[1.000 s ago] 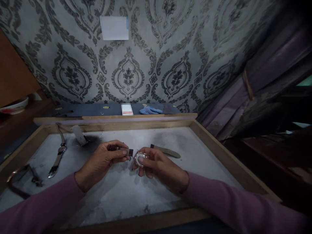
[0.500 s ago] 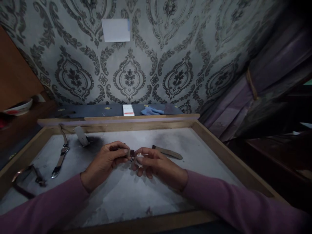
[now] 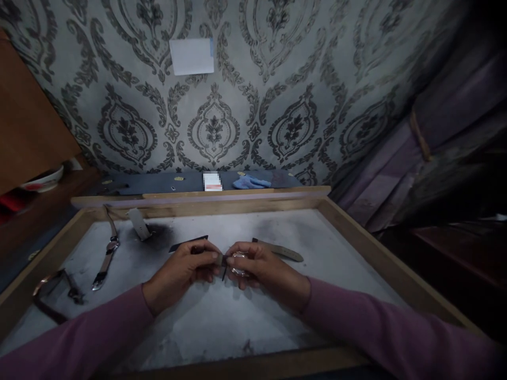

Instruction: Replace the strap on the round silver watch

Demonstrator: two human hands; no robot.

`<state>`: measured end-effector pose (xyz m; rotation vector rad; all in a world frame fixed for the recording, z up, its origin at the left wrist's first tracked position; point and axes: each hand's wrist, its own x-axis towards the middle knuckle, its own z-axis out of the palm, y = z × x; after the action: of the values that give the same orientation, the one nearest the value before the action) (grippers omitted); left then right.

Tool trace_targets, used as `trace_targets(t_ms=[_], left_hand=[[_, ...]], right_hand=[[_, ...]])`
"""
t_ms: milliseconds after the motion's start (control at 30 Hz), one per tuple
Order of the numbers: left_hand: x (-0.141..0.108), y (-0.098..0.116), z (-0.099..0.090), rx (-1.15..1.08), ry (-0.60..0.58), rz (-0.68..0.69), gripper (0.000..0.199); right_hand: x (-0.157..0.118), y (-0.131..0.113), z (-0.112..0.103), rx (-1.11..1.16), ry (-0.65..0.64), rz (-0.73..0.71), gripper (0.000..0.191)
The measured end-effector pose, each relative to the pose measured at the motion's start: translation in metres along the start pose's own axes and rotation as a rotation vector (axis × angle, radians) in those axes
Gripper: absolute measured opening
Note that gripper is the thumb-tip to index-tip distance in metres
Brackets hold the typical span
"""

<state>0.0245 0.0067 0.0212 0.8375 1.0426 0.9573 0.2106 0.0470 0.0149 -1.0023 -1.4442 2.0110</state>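
My left hand (image 3: 188,264) pinches the end of a brownish watch strap (image 3: 220,259) between thumb and fingers. Closed around a round, shiny watch case (image 3: 239,264) is my right hand (image 3: 263,266), which meets the strap end at the case's left side. A thin dark piece points down between the fingertips; I cannot tell what it is. Behind my left hand lies a dark flat strip (image 3: 186,244), partly covered by the hand. A loose grey-brown strap piece (image 3: 283,250) with holes rests on the white surface beyond my right hand.
A wooden-rimmed tray (image 3: 237,203) surrounds the work surface. On its left lie a watch (image 3: 112,244), a curved dark strap (image 3: 43,303) and an upright pale strap piece (image 3: 138,224). Behind the rim are a blue cloth (image 3: 251,181) and a small white box (image 3: 212,181).
My hands have come closer together, bringing strap end and watch case into contact. The dark strip behind my left hand now shows more. The whole view has shifted slightly.
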Motion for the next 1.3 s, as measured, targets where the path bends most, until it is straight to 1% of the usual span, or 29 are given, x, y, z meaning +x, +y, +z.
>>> trace_targets(t_ms=[200,400,500,567,700,800,967,1133,1300], left_hand=[[0.004,0.009,-0.011,0.210,-0.106,-0.098,0.019],[0.003,0.008,-0.010,0.339,-0.142,-0.110,0.013],[0.002,0.010,-0.010,0.346,-0.157,-0.107,0.012],[0.001,0.013,-0.010,0.357,-0.146,-0.098,0.011],[0.001,0.018,-0.010,0.384,-0.099,-0.084,0.015],[0.001,0.016,-0.009,0.381,-0.090,-0.075,0.019],[0.003,0.010,-0.010,0.407,-0.126,-0.035,0.023],[0.008,0.003,-0.017,0.417,-0.242,-0.015,0.025],[0.015,-0.003,-0.023,0.431,-0.264,-0.023,0.029]], right_hand=[[-0.002,0.000,0.000,-0.038,-0.049,0.052,0.027],[-0.003,0.000,-0.001,-0.051,-0.108,0.078,0.022],[-0.005,-0.004,-0.004,-0.039,-0.143,0.108,0.021],[-0.006,-0.005,-0.006,-0.019,-0.156,0.112,0.019],[-0.009,-0.004,-0.011,-0.007,-0.154,0.086,0.016],[-0.008,-0.002,-0.014,-0.054,-0.177,0.060,0.020],[-0.003,0.002,-0.019,-0.115,-0.244,0.017,0.027],[0.004,0.003,-0.022,-0.137,-0.235,-0.013,0.032],[0.004,0.003,-0.023,-0.187,-0.240,0.007,0.033]])
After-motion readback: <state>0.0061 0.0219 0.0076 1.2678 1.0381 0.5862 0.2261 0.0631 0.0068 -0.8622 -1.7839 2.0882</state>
